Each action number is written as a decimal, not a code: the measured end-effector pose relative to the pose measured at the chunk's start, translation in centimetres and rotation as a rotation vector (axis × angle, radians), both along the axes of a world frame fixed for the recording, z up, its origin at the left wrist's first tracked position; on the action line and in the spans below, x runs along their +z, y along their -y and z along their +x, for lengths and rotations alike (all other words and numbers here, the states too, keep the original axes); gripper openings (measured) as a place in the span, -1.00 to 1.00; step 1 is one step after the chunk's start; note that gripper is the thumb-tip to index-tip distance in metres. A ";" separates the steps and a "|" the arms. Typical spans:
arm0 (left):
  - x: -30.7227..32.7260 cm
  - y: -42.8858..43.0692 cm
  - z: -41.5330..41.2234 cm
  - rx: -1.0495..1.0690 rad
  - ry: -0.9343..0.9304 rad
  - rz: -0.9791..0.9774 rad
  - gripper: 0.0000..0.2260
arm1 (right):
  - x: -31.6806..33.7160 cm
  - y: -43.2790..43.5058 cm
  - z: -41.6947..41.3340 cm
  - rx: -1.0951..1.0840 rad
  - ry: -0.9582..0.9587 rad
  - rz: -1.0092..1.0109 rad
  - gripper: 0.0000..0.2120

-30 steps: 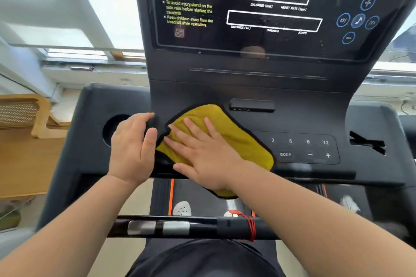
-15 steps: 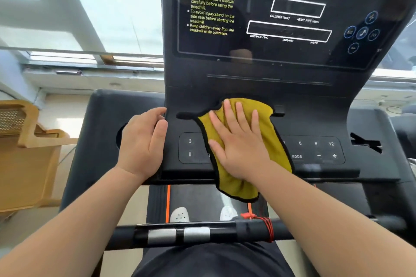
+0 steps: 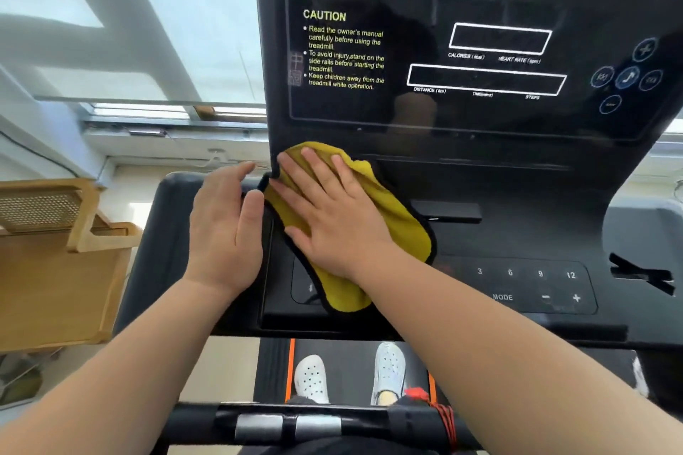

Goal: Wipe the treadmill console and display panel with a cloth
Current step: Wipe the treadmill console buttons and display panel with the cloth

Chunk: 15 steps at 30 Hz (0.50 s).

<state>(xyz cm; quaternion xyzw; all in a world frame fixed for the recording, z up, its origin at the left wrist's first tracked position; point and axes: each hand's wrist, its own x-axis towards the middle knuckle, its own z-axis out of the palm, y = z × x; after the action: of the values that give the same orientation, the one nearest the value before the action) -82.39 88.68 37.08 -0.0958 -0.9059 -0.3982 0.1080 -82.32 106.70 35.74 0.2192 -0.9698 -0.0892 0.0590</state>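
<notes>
The right hand (image 3: 332, 222) lies flat with fingers spread, pressing the cloth (image 3: 404, 229) onto the console (image 3: 517, 236) at its far left corner. The left hand (image 3: 225, 233) rests open on the console's left edge, just beside it. The display (image 3: 480, 11) rises just beyond the right fingertips, and the keypad (image 3: 536, 286) lies near-right.
</notes>
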 end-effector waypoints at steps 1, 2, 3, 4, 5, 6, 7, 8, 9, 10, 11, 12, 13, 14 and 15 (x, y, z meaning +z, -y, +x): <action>0.0 -0.2 -0.1 0.006 -0.004 -0.001 -0.50 | 0.3 -0.3 -0.2 -0.012 -0.030 0.017 -0.32; 0.0 -0.5 -0.3 0.010 -0.014 -0.006 -0.49 | 0.6 -0.7 -0.4 -0.024 -0.057 0.029 -0.30; 0.1 -0.7 -0.4 0.012 -0.026 -0.011 -0.49 | 1.0 -1.0 -0.6 -0.037 -0.079 0.034 -0.28; 0.2 -1.0 -0.6 0.011 -0.035 -0.010 -0.49 | 1.3 -1.3 -0.7 -0.052 -0.097 0.031 -0.25; 0.4 -1.3 -0.8 0.008 -0.038 -0.003 -0.49 | 1.5 -1.6 -0.8 -0.071 -0.110 0.021 -0.23; 0.7 -1.5 -1.1 0.005 -0.039 0.008 -0.49 | 1.6 -1.8 -0.8 -0.094 -0.121 0.003 -0.20; 1.1 -1.8 -1.3 0.005 -0.039 0.020 -0.49 | 1.5 -2.0 -0.6 -0.116 -0.129 -0.019 -0.18; 1.5 -2.1 -1.6 0.006 -0.040 0.032 -0.50 | 1.3 -2.2 -0.3 -0.137 -0.134 -0.041 -0.16; 2.0 -2.3 -1.9 0.005 -0.042 0.045 -0.50 | 1.1 -2.5 0.1 -0.164 -0.138 -0.062 -0.14; 2.5 -2.4 -2.3 -0.005 -0.045 0.065 -0.50 | 0.9 -2.9 0.5 -0.203 -0.148 -0.084 -0.13; 2.9 -2.5 -2.8 -0.024 -0.050 0.084 -0.51 | 0.6 -3.3 0.8 -0.250 -0.164 -0.106 -0.11; 3.3 -2.6 -3.2 -0.050 -0.058 0.094 -0.51 | 0.5 -3.8 1.0 -0.300 -0.182 -0.130 -0.11; 3.6 -2.7 -3.7 -0.075 -0.067 0.097 -0.50 | 0.5 -4.2 1.0 -0.347 -0.201 -0.157 -0.10; 3.7 -2.9 -4.0 -0.091 -0.071 0.100 -0.48 | 0.6 -4.5 0.9 -0.388 -0.221 -0.186 -0.11; 3.9 -3.1 -4.2 -0.095 -0.072 0.114 -0.45 | 0.9 -4.7 0.5 -0.420 -0.240 -0.214 -0.11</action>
<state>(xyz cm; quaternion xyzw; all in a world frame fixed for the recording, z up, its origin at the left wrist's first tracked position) -86.64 91.80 40.99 -0.1465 -0.8718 -0.4499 0.1266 -81.79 111.41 36.69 -0.0067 -0.9841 -0.0219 0.1764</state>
